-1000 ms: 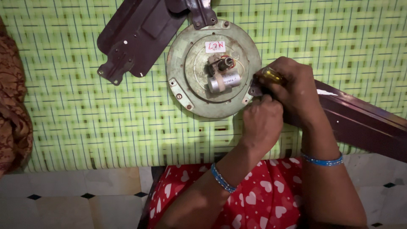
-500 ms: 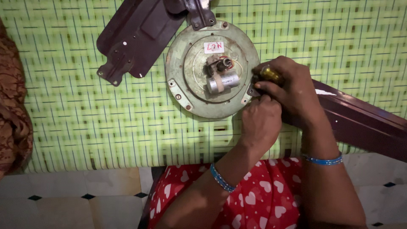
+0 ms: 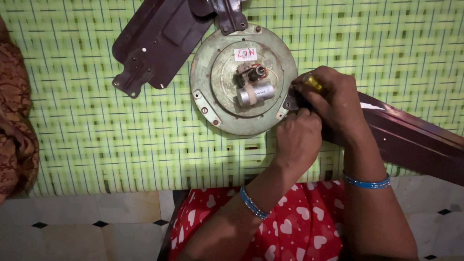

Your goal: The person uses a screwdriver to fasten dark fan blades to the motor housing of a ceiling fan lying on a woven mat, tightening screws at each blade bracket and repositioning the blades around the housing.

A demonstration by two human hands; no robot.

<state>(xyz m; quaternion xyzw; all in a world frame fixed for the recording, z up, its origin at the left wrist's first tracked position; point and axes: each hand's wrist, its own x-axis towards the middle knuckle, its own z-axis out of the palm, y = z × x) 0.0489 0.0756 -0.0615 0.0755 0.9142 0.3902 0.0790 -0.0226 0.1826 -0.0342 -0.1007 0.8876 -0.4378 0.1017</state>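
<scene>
1. Round grey-green metal fan motor housing [image 3: 227, 104] lies on the green woven mat [image 3: 96, 135], its maroon blade [image 3: 411, 133] attached at the right rim.
2. Right hand [image 3: 333, 99] is closed around a yellow-handled screwdriver [image 3: 313, 83] at that rim; left hand [image 3: 297, 137] pinches beside the tip, contents hidden.
3. Risk: the tip may slip off the fastener, since the housing sits unclamped.

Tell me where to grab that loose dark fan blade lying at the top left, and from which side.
Grip the fan blade by its narrow bracket end, coming from the lower left. That end juts out over the bare green mat, clear of the round motor housing and both hands, while its wide part runs out of view at the top.
</scene>
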